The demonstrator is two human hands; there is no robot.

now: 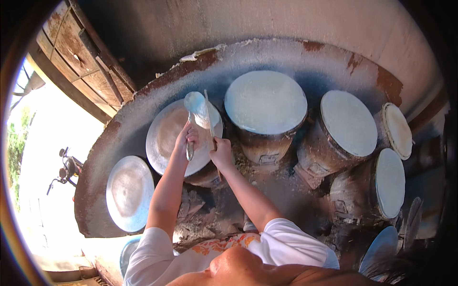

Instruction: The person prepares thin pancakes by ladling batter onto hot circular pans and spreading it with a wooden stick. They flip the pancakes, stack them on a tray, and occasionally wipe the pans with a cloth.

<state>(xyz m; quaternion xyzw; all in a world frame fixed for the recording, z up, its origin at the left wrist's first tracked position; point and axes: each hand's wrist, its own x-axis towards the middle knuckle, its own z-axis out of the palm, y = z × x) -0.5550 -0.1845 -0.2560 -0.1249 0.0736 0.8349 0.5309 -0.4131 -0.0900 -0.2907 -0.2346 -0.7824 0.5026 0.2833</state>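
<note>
Person (229, 247), ladle (194, 102) over plate (163, 131), rust-stained rim (312, 46), floor (281, 200) perhaps sooty

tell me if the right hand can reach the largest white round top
Probably yes: nothing visible blocks the right hand from the white round top, though that hand holds a thin tool.

A person wears a white T-shirt (202, 260) made of soft-looking, plain fabric. Its short, loose left sleeve (151, 252) and right sleeve (288, 238) end in wide openings, leaving the forearms bare. Across the chest runs a printed pattern (222, 244) in orange and reddish tones, with irregular, rounded shapes bunched into a band; its exact design is too small to make out. Toward the shirt's right edge, the white takes on a pale bluish tint. The left hand (189, 136) and right hand (221, 151) are bare, with slender wrists.
</note>
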